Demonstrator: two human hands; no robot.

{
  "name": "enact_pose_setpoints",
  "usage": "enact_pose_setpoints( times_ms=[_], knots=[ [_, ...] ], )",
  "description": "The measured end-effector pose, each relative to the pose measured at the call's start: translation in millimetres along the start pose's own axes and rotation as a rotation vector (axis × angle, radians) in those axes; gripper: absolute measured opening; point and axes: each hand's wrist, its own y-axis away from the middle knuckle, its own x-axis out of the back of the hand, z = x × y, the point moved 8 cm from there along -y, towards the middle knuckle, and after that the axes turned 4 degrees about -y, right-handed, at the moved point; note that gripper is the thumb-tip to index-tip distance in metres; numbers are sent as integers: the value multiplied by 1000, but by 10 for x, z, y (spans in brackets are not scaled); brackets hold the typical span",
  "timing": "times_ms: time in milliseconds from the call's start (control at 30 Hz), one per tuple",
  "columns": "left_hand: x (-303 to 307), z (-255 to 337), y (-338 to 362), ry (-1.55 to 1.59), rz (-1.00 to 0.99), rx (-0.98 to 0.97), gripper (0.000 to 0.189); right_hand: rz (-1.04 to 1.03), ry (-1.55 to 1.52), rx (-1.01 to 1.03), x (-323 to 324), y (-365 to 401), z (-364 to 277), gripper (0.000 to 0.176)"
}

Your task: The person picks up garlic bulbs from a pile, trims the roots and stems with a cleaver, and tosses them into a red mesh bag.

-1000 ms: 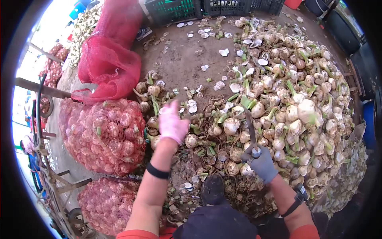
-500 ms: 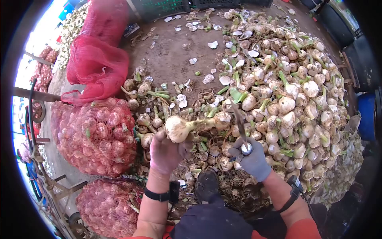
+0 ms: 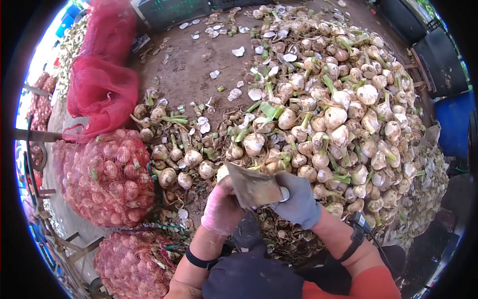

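Low in the middle, my right hand (image 3: pixel 298 202), in a grey glove, is closed round the handle of a broad-bladed knife (image 3: pixel 255 187). Its blade points left, with the flat side facing me, and overlaps the fingers of my left hand (image 3: pixel 222 209). That hand is closed on a garlic bulb (image 3: pixel 222 173); only a pale sliver shows above the blade, and the rest is hidden. Just beyond the hands lie loose garlic bulbs (image 3: pixel 193 158) with stems and bits of skin. A large heap of untrimmed garlic (image 3: pixel 343 119) rises on the right.
Two full red mesh sacks, one upper (image 3: pixel 112 179) and one lower (image 3: pixel 132 264), stand at my left. A loose red net (image 3: pixel 102 89) lies behind them. Dark crates (image 3: pixel 174 11) line the back, and a blue barrel (image 3: pixel 452 124) stands at far right.
My hands have come together and closer to my body. The knife has swung from upright to across my left hand, covering most of the garlic bulb. The view has shifted right.
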Motion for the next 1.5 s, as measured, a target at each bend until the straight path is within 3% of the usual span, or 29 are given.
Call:
enact_pose_setpoints(
  times_ms=[67,100,200,267,333,367,467,533,600,633,667,700,733,800,867,933,1133,1200,1333,1400,1433,1467,1500],
  knots=[
    [-209,-271,154,1361,-54,657,16,-4,-32,-103,27,8,271,22],
    [-157,-255,125,1360,-56,642,16,-54,27,-424,-35,104,688,24],
    [5,-382,148,1371,-1,697,20,62,-152,-435,-71,224,901,27],
    [80,-415,34,1317,80,612,25,46,-143,-399,-78,131,699,28],
    [252,-360,-56,750,150,502,57,-30,-44,-366,-128,161,656,27],
    [283,-270,-149,633,75,375,72,-23,-34,-327,-112,135,605,25],
    [355,-221,-252,373,57,286,80,-43,21,-370,-33,73,478,24],
    [321,-180,-281,296,18,318,78,-53,46,-366,43,15,313,20],
    [293,-234,-265,217,-19,345,77,-118,123,-152,40,-49,72,21],
    [265,-249,-259,166,-59,242,75,-117,124,-155,57,-58,37,21],
    [222,-148,-280,116,-99,141,73,-120,149,-31,63,-71,-94,23],
    [107,-34,-269,366,-130,246,76,-122,174,93,62,-65,-219,25],
    [88,-83,-260,369,-134,247,76,-120,176,89,59,-65,-242,25],
    [124,-49,-279,125,-112,34,76,-123,259,150,34,-60,-334,29],
    [106,18,-260,-14,-154,-22,71,-161,294,134,34,-54,-379,29],
    [49,-32,-229,206,-142,228,66,-199,328,118,18,-38,-369,29],
    [20,107,-136,-14,-112,173,71,-257,347,84,-110,21,-155,25],
    [15,190,-90,-108,-119,-46,70,-184,360,119,-90,3,-112,23],
    [15,-35,11,-13,-99,75,71,-177,375,107,-194,26,91,22],
    [-31,-277,168,411,-99,411,67,-88,503,-47,-94,46,531,19],
    [40,478,124,-69,-214,64,61,2,253,-331,219,-79,748,18],
    [28,496,169,-5,-245,146,57,-6,252,-313,208,-131,681,18],
    [61,265,139,140,-153,301,60,54,315,-251,215,-101,552,15]
  ],
)
